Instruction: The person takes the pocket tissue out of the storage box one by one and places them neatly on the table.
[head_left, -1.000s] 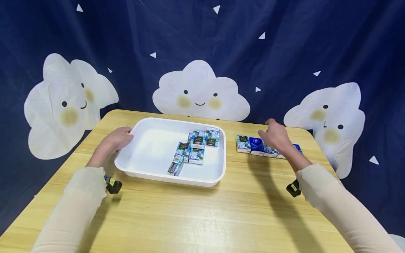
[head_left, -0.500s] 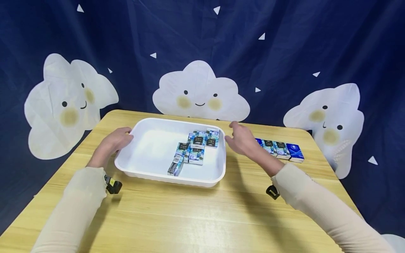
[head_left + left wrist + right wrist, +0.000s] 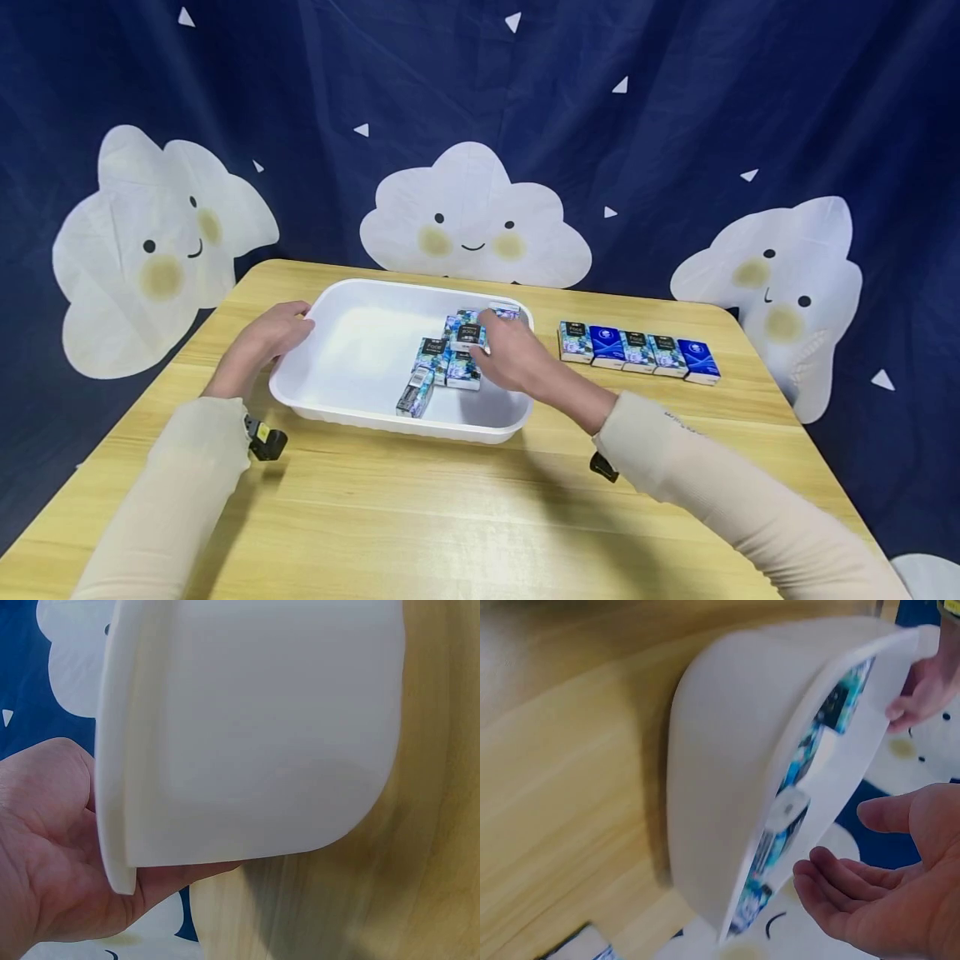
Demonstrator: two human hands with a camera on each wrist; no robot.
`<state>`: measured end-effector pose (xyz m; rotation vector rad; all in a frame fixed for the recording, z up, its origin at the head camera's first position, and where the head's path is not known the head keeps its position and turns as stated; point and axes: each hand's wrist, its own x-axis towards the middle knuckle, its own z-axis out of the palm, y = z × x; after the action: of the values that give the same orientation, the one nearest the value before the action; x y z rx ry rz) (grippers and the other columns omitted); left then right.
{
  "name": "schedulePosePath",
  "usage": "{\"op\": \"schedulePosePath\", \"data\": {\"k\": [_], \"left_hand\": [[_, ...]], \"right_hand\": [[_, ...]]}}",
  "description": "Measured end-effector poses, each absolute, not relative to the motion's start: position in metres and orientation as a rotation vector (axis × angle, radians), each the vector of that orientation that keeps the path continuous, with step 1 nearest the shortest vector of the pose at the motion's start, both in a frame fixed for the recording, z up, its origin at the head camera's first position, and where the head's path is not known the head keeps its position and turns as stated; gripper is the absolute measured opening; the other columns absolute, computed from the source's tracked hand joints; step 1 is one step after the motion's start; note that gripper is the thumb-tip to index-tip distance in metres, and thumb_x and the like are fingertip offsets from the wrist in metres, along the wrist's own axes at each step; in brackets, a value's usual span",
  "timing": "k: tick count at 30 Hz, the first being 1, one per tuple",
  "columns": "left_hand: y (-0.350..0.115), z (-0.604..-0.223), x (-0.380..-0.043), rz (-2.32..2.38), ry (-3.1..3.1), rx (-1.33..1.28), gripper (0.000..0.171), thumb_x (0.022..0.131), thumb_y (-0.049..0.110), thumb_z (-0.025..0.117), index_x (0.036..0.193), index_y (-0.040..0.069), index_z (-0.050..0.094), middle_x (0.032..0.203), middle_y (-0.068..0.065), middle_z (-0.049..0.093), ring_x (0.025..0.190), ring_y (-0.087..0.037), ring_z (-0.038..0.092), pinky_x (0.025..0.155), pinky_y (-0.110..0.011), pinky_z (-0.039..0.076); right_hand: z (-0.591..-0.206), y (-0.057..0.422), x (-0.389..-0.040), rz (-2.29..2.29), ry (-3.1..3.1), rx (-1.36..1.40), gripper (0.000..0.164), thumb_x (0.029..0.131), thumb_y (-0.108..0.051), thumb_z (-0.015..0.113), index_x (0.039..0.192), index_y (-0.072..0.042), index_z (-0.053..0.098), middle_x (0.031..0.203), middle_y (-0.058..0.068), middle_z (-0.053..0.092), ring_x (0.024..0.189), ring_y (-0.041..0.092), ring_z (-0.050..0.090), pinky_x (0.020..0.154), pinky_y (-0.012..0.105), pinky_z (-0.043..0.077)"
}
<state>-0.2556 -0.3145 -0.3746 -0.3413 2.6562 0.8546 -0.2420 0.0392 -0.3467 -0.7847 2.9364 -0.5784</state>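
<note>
A white plastic tray (image 3: 360, 350) holds several flowered tissue packs (image 3: 432, 354) at its right side, one standing on its narrow edge (image 3: 416, 393). My left hand (image 3: 279, 331) grips the tray's left rim; in the left wrist view the hand (image 3: 60, 847) has the rim between thumb and fingers, partly hidden by the tray wall (image 3: 262, 735). My right hand (image 3: 517, 354) is over the tray's right side, covering some packs. In the right wrist view this hand (image 3: 892, 885) has thumb and fingers apart with nothing between them.
Right of the tray, a row of several tissue packs lies on the wooden table (image 3: 465, 517), flowered ones (image 3: 575, 342) and blue ones (image 3: 606, 346). A dark blue curtain (image 3: 420, 75) with cloud prints hangs behind the table.
My right hand has moved left from above the row of tissue packs, past the tray's right rim, to over the packs in the tray. The left hand has stayed on the rim.
</note>
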Motion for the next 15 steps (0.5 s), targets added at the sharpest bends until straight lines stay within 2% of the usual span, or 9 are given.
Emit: {"op": "schedulePosePath", "data": {"k": [3,7,11,13,15], "left_hand": [[-0.314,-0.374,-0.255,0.861,2.654,-0.344,0.059,0.099,0.024,0.028,0.150,-0.001,0.014,0.148,-0.032,0.020,0.123,-0.043,0.036,0.100,-0.056,0.035],[-0.314,-0.373,-0.255,0.866,2.657,-0.329,0.059,0.099,0.024,0.029,0.150,-0.002,0.013,0.149,-0.032,0.018,0.129,-0.046,0.031,0.103,-0.058,0.030],[-0.314,-0.372,-0.255,0.869,2.652,-0.326,0.059,0.100,0.024,0.029,0.150,-0.001,0.013,0.149,-0.032,0.017,0.130,-0.046,0.030,0.104,-0.058,0.029],[-0.314,-0.372,-0.254,0.873,2.648,-0.332,0.058,0.100,0.024,0.029,0.150,-0.001,0.013,0.149,-0.032,0.018,0.130,-0.046,0.030,0.104,-0.058,0.029],[-0.314,-0.372,-0.254,0.877,2.648,-0.336,0.058,0.100,0.023,0.029,0.150,-0.001,0.013,0.149,-0.032,0.017,0.130,-0.046,0.030,0.104,-0.058,0.029]], "right_hand": [[-0.351,0.031,-0.236,-0.605,2.877,-0.843,0.043,0.096,-0.024,0.053,0.133,-0.002,0.046,0.086,0.010,0.066,0.064,0.018,0.062,0.072,0.032,0.053],[-0.356,0.020,-0.228,-0.603,2.824,-0.889,0.042,0.099,-0.027,0.049,0.133,-0.003,0.045,0.072,0.001,0.059,0.057,0.012,0.057,0.066,0.028,0.051],[-0.359,0.011,-0.222,-0.586,2.786,-0.901,0.046,0.100,-0.031,0.048,0.137,-0.005,0.042,0.067,0.000,0.058,0.060,0.013,0.058,0.071,0.030,0.051],[-0.360,0.007,-0.220,-0.581,2.771,-0.914,0.048,0.099,-0.034,0.048,0.139,-0.006,0.042,0.074,0.002,0.063,0.069,0.015,0.063,0.079,0.033,0.051],[-0.362,0.004,-0.218,-0.578,2.750,-0.932,0.050,0.099,-0.036,0.048,0.140,-0.007,0.041,0.075,0.005,0.064,0.071,0.017,0.064,0.085,0.035,0.050]]}}
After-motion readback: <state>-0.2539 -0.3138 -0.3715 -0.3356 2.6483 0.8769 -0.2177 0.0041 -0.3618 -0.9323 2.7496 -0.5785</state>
